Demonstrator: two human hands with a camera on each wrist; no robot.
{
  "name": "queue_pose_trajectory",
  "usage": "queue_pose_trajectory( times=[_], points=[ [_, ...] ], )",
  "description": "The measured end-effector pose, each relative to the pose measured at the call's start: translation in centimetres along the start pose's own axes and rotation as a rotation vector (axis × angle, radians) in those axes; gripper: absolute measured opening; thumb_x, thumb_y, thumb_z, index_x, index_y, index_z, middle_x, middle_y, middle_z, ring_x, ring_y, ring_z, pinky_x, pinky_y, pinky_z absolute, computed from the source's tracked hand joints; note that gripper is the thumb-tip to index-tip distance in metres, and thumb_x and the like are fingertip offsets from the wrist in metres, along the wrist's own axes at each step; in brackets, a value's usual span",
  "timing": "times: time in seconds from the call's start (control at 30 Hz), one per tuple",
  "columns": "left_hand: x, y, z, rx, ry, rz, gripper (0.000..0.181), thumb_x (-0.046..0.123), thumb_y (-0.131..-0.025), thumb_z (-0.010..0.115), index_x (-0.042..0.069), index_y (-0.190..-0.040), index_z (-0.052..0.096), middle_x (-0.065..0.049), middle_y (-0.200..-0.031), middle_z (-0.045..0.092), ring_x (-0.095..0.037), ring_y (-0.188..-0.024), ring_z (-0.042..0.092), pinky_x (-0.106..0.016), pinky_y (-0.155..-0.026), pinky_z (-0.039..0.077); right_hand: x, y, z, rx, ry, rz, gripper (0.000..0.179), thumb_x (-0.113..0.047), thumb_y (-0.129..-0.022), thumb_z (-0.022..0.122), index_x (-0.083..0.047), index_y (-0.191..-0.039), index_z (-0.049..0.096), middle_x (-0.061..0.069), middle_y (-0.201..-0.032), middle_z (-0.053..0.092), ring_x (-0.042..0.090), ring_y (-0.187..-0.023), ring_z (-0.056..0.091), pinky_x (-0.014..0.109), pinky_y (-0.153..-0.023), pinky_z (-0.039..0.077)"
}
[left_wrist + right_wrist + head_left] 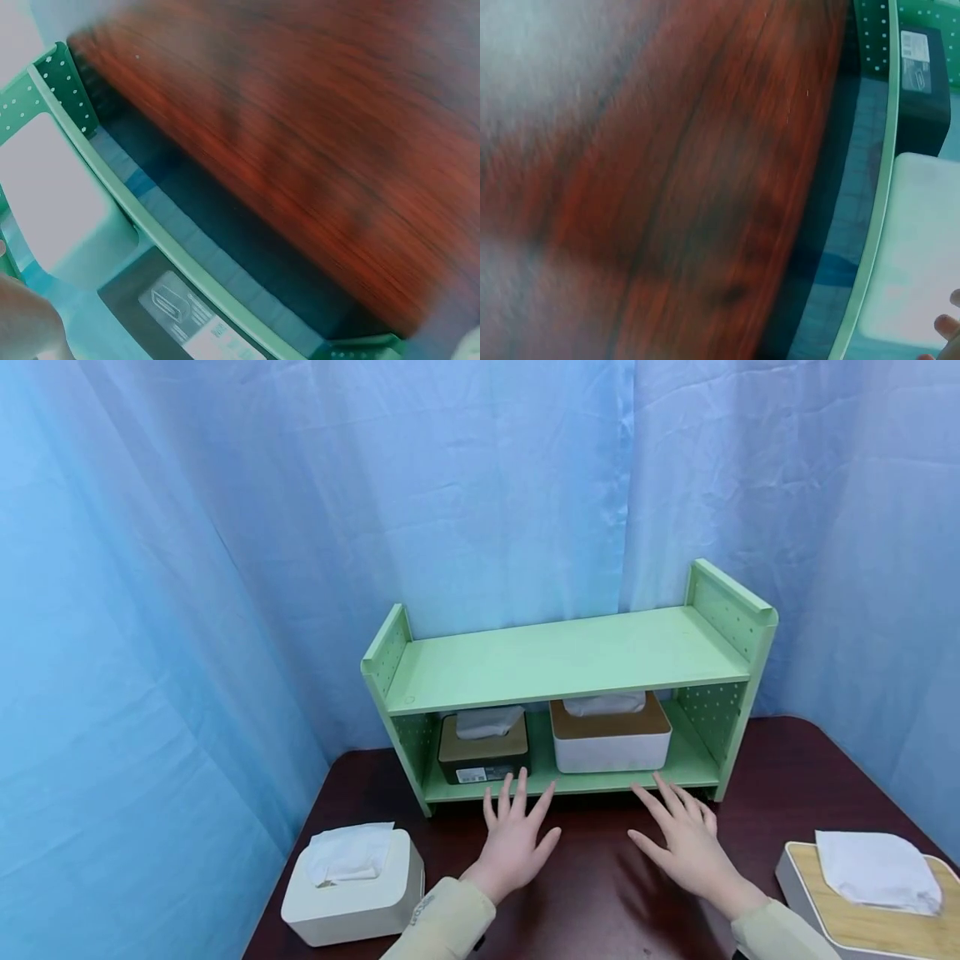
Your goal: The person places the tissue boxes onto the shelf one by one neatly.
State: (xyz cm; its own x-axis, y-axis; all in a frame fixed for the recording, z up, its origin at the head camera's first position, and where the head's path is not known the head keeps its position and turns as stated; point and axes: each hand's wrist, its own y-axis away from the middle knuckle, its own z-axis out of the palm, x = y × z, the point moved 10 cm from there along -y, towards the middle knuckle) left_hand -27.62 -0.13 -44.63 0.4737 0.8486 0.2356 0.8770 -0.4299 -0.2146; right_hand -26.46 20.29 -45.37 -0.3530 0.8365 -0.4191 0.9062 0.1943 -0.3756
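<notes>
Both hands hover over the table before a green two-tier shelf (570,660). My left hand (516,843), fingers spread, holds nothing; its fingertips point at a dark tissue box with a tan lid (480,748) on the lower tier. My right hand (686,847) is likewise spread and bare, just in front of a white tissue box with a brown wooden lid (611,747) on that same tier. In the left wrist view, the dark box (169,300) shows a label. At the right wrist view's lower edge, a few fingertips (946,326) overlap the white box (915,247).
A cream tissue box (360,902) stands on the dark red table (577,877) at the left. Another tissue box with a light wooden lid (832,902) sits at the right edge. Blue curtains (465,485) hang behind and on both sides.
</notes>
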Motion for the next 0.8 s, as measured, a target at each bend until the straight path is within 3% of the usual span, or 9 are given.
queue_pose_trajectory(
  times=[0.23, 0.5, 0.6, 0.8],
  points=[
    [-2.4, 3.2, -1.7, 0.045, 0.112, 0.008, 0.058, 0.04, -0.097, 0.048, 0.023, -0.15, 0.029, -0.019, -0.157, 0.012, -0.042, -0.142, 0.011, -0.066, -0.105, 0.01, -1.1, 0.7, 0.4, 0.005, -0.045, 0.007, 0.062, -0.036, -0.089, 0.065, -0.018, -0.143, 0.041, 0.025, -0.148, 0.03, 0.047, -0.124, 0.038, 0.065, -0.088, 0.035],
    [-6.9, 7.6, -5.7, 0.233, 0.158, 0.054, 0.056, 0.031, -0.092, 0.059, 0.011, -0.141, 0.044, -0.028, -0.149, 0.027, -0.046, -0.134, 0.022, -0.066, -0.099, 0.017, -2.0, 1.3, 0.8, 0.013, -0.077, -0.017, 0.062, -0.032, -0.087, 0.067, -0.015, -0.141, 0.042, 0.025, -0.146, 0.033, 0.046, -0.119, 0.044, 0.06, -0.083, 0.043],
    [-9.3, 9.3, -7.1, 0.267, 0.149, 0.021, 0.057, 0.028, -0.09, 0.063, 0.011, -0.14, 0.045, -0.028, -0.147, 0.029, -0.046, -0.132, 0.023, -0.065, -0.096, 0.02, -2.1, 1.4, 1.0, 0.014, -0.081, -0.023, 0.062, -0.031, -0.087, 0.068, -0.015, -0.141, 0.042, 0.025, -0.145, 0.034, 0.046, -0.118, 0.046, 0.059, -0.082, 0.044],
    [-14.6, 12.6, -9.3, 0.247, 0.124, -0.108, 0.061, 0.025, -0.086, 0.068, 0.009, -0.14, 0.045, -0.029, -0.148, 0.026, -0.046, -0.131, 0.022, -0.066, -0.094, 0.02, -2.5, 1.6, 1.5, 0.017, -0.085, -0.038, 0.064, -0.028, -0.084, 0.072, -0.014, -0.14, 0.044, 0.024, -0.144, 0.035, 0.045, -0.117, 0.047, 0.056, -0.08, 0.046]
  ],
)
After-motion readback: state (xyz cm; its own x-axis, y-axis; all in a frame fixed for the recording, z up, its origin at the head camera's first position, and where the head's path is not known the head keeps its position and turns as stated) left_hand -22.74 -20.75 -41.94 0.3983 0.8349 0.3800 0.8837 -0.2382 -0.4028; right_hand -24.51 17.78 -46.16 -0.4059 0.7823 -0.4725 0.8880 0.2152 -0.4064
